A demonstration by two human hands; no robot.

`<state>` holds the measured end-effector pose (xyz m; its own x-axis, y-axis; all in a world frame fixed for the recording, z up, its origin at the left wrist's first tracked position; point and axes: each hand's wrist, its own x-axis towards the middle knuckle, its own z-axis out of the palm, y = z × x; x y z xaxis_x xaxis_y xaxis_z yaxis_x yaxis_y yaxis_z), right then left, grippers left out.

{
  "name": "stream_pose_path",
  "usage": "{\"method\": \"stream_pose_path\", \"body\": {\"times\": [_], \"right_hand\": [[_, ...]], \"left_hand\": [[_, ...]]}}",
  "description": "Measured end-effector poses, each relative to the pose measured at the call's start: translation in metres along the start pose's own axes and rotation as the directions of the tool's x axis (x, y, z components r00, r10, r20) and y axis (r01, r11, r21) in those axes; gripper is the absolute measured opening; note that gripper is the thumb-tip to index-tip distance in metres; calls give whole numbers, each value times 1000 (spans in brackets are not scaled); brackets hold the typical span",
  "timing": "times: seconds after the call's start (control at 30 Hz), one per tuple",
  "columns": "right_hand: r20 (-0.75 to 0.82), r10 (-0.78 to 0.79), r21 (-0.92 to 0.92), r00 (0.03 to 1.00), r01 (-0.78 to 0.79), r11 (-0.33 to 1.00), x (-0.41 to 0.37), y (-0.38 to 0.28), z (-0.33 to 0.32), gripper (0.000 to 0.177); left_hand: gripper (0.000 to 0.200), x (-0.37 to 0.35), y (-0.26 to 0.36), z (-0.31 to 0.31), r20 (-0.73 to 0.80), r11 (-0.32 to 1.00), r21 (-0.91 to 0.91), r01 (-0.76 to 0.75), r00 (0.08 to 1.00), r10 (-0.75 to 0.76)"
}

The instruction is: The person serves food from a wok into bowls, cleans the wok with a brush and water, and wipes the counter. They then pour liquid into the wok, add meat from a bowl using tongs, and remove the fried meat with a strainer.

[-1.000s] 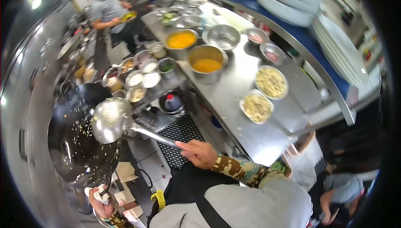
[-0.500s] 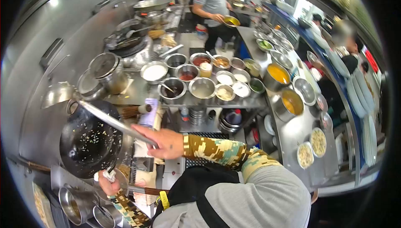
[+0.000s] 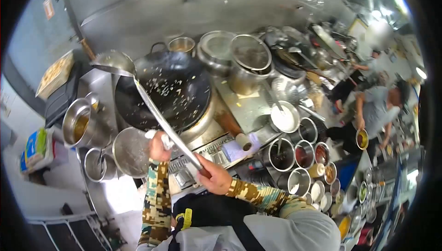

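My right hand [image 3: 214,176] is closed round the end of a long metal ladle [image 3: 161,118]. Its bowl is up at the left, beside the far left rim of a black wok [image 3: 189,108]. Small pale bits are scattered over the inside of the wok. My left hand [image 3: 159,148] is closed on a folded white cloth [image 3: 151,134] by the near rim of the wok; whether it grips the rim through the cloth is hidden. A wide metal bowl [image 3: 130,155] stands just left of that hand.
Metal pots [image 3: 82,129] stand at the left, and a tall stockpot [image 3: 246,81] with a strainer is right of the wok. Several containers of sauces [image 3: 305,154] fill the right counter. Farther right, a person [image 3: 375,108] holds a pan [image 3: 362,139].
My view has swung left, so the wok now lies nearer the middle. The ladle remains in my right hand, its bowl now beside the wok's far left rim. My left hand keeps the cloth.
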<state>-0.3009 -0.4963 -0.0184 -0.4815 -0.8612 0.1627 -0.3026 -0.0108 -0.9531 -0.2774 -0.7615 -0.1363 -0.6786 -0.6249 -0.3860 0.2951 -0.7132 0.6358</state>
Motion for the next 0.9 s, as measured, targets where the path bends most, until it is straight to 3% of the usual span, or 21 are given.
{"method": "stream_pose_path", "body": {"times": [0.03,0.07,0.1,0.17,0.2,0.23,0.27,0.3,0.33,0.37,0.4,0.47,0.53,0.6,0.63,0.67,0.73,0.77,0.87,0.9], "right_hand": [[19,57,-116,998,-55,992,2,4,-13,72],[65,78,-70,995,-73,995,9,10,-25,71],[68,108,-100,992,-101,990,15,16,-31,68],[87,194,-122,977,-182,976,26,14,-44,63],[80,132,-80,988,-125,989,31,18,-52,62],[103,69,3,992,-70,998,39,13,-61,63],[131,113,226,985,-140,964,41,24,-62,67],[102,67,178,992,-84,980,43,31,-65,72],[136,71,279,988,-107,954,45,30,-70,74],[143,97,258,985,-132,957,44,31,-76,74],[142,136,229,981,-166,959,43,29,-80,74],[122,197,276,973,-224,935,45,31,-84,73],[98,203,267,974,-222,938,51,40,-86,71],[121,299,192,947,-318,928,55,35,-90,70],[99,299,195,949,-314,929,56,35,-88,71],[78,303,197,950,-312,929,56,36,-84,72],[42,304,186,952,-306,934,56,36,-75,72],[21,295,177,955,-294,939,56,35,-71,72],[-37,296,207,954,-283,937,54,33,-55,71],[-52,313,224,948,-294,929,55,29,-51,71]], "left_hand": [[14,13,-4,-1,33,999,-15,47,998,-47],[22,46,-11,-20,147,960,117,255,951,-271],[31,99,-32,-60,306,888,106,447,835,-457],[32,22,-12,-4,232,971,44,237,943,-240],[33,-3,-3,12,187,983,12,184,965,-183],[35,-18,11,26,151,994,8,107,983,-107],[36,-36,20,21,99,998,-7,63,993,-62],[36,-60,27,6,0,990,131,57,998,-57],[37,-81,38,-1,-76,961,272,53,997,-34],[40,-117,49,17,-181,921,388,-34,977,113],[39,-134,50,-15,-211,900,435,16,974,85],[37,-171,44,-35,-216,942,335,-28,971,105],[34,-197,32,-54,-172,935,316,-158,960,220],[41,-209,12,-72,-287,842,540,14,943,169],[47,-206,1,-76,-26,500,844,-193,917,398],[52,-202,-10,-77,289,36,937,-348,829,479],[64,-201,-42,-66,136,-147,987,-69,845,517],[63,-201,-38,-49,-43,-220,964,151,901,433],[55,-179,-60,-71,55,-564,808,169,932,357],[57,-180,-66,-76,56,-574,797,189,923,381]]}}
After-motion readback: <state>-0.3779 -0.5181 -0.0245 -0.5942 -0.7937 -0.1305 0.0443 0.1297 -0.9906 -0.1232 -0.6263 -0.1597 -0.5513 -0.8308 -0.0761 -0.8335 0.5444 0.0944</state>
